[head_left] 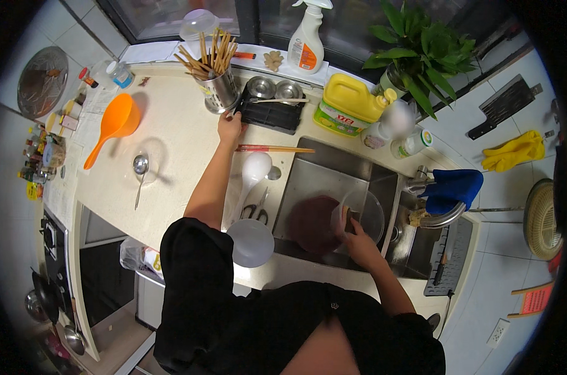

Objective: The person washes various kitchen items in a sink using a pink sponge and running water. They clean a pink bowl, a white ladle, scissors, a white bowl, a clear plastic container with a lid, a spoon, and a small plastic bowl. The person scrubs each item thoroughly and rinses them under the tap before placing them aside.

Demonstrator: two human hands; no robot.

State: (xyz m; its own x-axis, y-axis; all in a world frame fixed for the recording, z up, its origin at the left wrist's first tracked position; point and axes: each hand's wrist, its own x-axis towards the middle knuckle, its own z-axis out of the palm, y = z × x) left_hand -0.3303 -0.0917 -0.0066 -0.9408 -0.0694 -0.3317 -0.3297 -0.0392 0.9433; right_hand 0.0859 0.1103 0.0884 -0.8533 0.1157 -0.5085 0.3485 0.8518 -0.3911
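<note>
My left hand (231,127) reaches to the back of the counter. Its fingers close on the left edge of a black tray (268,116), beside a metal holder (220,94) full of wooden chopsticks. Two small steel bowls (261,87) and a light-coloured stick (280,100) rest at the tray. Over the sink, my right hand (362,245) holds a small brown and dark piece that looks like a sponge (349,219), against a clear bowl (372,215). A reddish-brown round basin (311,224) sits in the sink (315,172), partly behind that bowl.
Near my left arm lie red-tipped chopsticks (276,149), a white ladle (256,167), scissors (256,211) and a translucent bowl (251,242). An orange ladle (122,117) and a spoon (141,165) lie left. A yellow jug (346,106) and the faucet (449,219) border the sink.
</note>
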